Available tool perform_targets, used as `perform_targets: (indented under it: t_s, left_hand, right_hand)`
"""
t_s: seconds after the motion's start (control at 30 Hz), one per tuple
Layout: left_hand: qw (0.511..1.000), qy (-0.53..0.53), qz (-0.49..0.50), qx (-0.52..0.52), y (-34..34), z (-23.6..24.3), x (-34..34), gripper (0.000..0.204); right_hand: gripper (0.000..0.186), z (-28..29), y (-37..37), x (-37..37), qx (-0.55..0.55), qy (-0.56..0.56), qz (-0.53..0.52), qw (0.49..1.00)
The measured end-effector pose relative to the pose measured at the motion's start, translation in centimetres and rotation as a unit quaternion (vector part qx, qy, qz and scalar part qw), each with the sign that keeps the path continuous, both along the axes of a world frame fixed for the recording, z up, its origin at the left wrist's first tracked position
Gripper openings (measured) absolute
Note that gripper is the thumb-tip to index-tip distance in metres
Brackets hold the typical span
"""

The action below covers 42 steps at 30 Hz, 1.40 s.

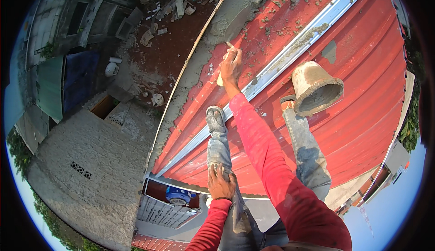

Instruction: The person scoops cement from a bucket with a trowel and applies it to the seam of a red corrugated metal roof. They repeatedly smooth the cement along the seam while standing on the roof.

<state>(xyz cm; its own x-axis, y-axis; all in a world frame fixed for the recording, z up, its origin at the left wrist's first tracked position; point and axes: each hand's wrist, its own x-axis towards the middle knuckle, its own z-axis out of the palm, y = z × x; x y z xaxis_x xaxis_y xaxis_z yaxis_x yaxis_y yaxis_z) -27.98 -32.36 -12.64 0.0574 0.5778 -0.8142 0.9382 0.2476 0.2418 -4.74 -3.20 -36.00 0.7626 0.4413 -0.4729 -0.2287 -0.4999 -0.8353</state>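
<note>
My right hand (231, 66) reaches forward over the red ribbed metal roof (362, 47), its fingers wrapped round a trowel (236, 23). The pale end of the handle shows below my fist. Grey mortar covers the blade, which lies against the wet mortar band (179, 95) along the roof's left edge. My left hand (221, 181) rests on my left leg below the knee, fingers spread and holding nothing. Right of my right arm, a mortar-crusted bucket (309, 76) lies tipped beside my right foot, its mouth toward the lower right.
A pale metal strip (283, 62) runs diagonally across the roof, smeared with mortar; my left foot (215, 117) stands by it. Mortar crumbs dot the upper sheets. Beyond the left edge is a drop to ground with rubble (179, 2). A blue round object (178, 196) sits below the near edge.
</note>
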Motion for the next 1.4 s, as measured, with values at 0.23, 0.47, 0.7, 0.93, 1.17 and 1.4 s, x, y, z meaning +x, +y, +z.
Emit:
perform_targets:
  t_s: [0.23, 0.47, 0.7, 0.93, 1.17, 1.4]
  left_hand:
    - [1.0, 0.013, -0.001, 0.004, -0.3, -0.2, -0.5, 0.068]
    - [1.0, 0.016, -0.008, 0.001, 0.0, 0.3, -0.4, 0.066]
    - [1.0, -0.003, -0.009, -0.005, 0.3, -0.2, 0.0, 0.065]
    - [1.0, 0.024, 0.002, -0.009, -0.1, 0.3, -1.0, 0.064]
    - [1.0, 0.003, -0.017, 0.002, 0.2, -0.1, 0.0, 0.065]
    - [1.0, 0.025, 0.002, -0.004, 0.1, 0.3, -0.8, 0.066]
  right_hand:
    - [0.049, 0.5, 4.4, 1.9, 0.017, -0.016, -0.058, 0.998]
    - [0.042, -3.6, 4.0, -1.5, -0.065, -0.159, -0.027, 0.985]
    - [0.045, -5.1, 4.5, 1.7, -0.023, -0.106, -0.084, 0.991]
    - [0.047, 0.5, 2.0, 0.7, 0.027, 0.127, -0.031, 0.991]
    - [0.036, -2.6, -3.2, -6.5, 0.002, 0.209, -0.056, 0.976]
    - [0.032, 3.2, -4.6, -8.2, -0.076, -0.115, 0.129, 0.982]
